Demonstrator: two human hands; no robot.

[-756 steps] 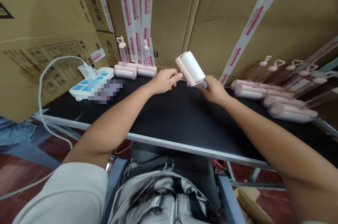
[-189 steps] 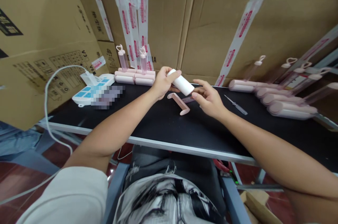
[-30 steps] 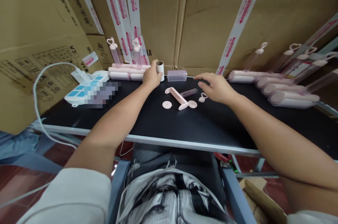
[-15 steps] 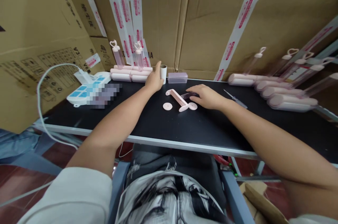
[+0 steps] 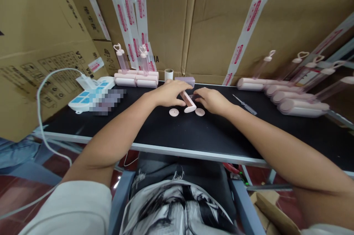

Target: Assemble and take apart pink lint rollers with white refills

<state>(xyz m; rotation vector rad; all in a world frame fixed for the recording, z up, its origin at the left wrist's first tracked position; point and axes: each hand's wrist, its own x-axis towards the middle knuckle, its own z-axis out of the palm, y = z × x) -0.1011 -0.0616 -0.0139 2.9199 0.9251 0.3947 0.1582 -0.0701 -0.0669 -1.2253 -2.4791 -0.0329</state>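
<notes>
Pink plastic frame [image 5: 188, 101], mid-table [image 5: 166, 130], is half covered by the left hand [image 5: 170, 92], thumb and fingers parted; probably light, stiff, slick-ish, best held mid-length. Right hand's [image 5: 211, 99] fingers are curled beside it; grip can't be told for either. Counted: two rollers [image 5: 125, 80], one white tube [image 5: 168, 75], two discs [image 5: 174, 112], one screwdriver [image 5: 250, 109], five-ish more rollers [image 5: 302, 108].

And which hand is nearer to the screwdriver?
Right. The right hand is left of the screwdriver, not touching it; the left hand is farther left, at the pink roller frame.
</notes>
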